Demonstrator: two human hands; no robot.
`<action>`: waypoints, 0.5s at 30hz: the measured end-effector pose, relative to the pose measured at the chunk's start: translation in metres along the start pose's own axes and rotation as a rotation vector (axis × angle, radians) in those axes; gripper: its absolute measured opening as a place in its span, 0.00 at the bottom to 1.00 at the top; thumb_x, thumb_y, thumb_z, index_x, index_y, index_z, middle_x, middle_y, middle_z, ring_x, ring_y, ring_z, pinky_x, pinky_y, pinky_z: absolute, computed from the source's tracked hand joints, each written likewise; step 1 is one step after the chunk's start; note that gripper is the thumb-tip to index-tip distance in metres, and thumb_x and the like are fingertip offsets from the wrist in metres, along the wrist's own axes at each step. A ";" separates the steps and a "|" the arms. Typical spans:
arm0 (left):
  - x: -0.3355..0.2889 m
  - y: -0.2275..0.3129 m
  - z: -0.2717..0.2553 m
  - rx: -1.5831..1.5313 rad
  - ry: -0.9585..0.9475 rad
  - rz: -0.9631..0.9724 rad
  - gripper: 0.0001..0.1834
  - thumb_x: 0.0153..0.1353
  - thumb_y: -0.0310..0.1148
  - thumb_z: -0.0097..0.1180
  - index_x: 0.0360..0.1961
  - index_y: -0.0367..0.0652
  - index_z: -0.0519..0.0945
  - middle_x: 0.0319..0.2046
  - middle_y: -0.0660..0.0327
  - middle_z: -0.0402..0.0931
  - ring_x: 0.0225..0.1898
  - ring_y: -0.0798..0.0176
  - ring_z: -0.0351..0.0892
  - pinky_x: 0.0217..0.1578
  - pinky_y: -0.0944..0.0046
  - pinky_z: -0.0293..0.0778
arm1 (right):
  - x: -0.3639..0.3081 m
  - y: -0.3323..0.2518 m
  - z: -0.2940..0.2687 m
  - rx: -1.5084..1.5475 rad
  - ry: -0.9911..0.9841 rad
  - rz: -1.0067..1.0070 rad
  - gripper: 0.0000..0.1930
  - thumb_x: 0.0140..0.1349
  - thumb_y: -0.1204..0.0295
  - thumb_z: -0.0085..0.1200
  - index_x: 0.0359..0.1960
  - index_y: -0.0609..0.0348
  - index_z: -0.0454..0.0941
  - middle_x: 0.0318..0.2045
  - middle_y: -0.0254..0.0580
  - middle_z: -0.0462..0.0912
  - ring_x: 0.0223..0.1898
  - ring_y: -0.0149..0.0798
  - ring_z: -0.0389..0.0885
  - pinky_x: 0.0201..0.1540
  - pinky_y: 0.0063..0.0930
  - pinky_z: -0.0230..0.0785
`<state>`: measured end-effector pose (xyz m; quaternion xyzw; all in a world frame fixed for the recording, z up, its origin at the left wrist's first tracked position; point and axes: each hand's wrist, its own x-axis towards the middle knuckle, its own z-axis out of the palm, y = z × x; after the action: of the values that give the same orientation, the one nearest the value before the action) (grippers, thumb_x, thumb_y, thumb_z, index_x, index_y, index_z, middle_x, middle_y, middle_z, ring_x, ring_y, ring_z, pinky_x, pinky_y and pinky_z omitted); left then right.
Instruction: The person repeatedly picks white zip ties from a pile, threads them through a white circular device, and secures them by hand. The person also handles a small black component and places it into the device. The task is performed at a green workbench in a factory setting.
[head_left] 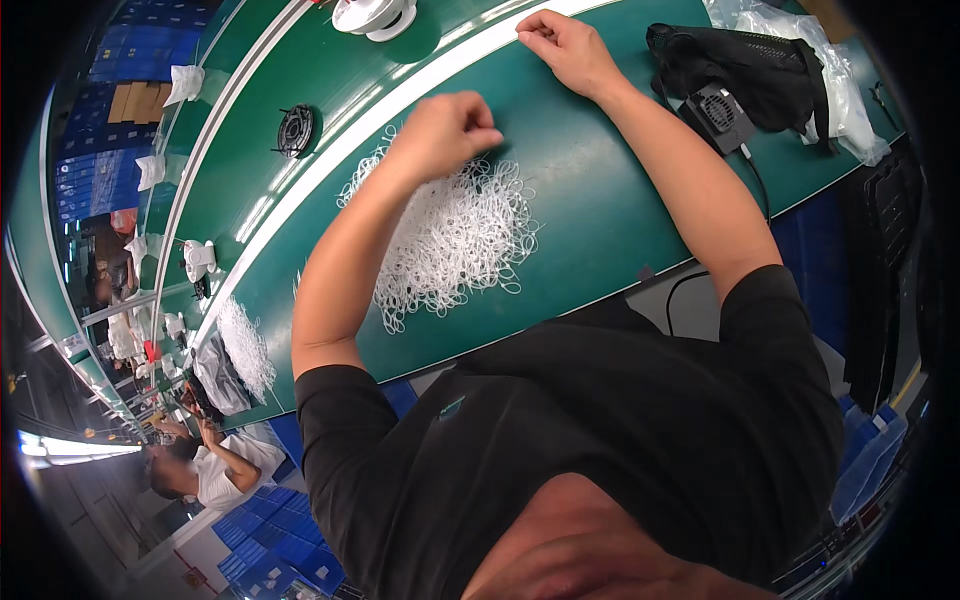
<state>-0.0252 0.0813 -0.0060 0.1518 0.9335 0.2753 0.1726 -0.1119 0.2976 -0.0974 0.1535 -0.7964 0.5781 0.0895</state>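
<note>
A wide heap of thin white looped cords lies loose on the green worktable. Over the heap's far edge is my left hand, its fingers curled in and the thumb close against them; anything inside is hidden. Farther out to the right, my right hand is beside the pale strip along the table's far side. Its thumb and forefinger are pressed together, and I cannot make out anything between them. A white rounded device stands beyond, at the top of the view.
A black round part sits on the green line past the strip. To the right are a black mesh bag, a small black fan unit with a cable, and clear plastic bags. Far left, a person works near another white cord heap.
</note>
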 end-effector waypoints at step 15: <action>-0.011 0.014 0.023 0.034 -0.141 -0.011 0.13 0.50 0.28 0.71 0.35 0.36 0.82 0.25 0.60 0.80 0.28 0.67 0.79 0.31 0.64 0.74 | 0.000 0.001 -0.002 -0.034 -0.022 0.030 0.12 0.64 0.61 0.57 0.42 0.54 0.82 0.30 0.35 0.84 0.30 0.32 0.80 0.37 0.28 0.72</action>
<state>-0.0036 0.0992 -0.0141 0.1684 0.9243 0.2472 0.2370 -0.1122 0.2995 -0.0980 0.1462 -0.8094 0.5639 0.0745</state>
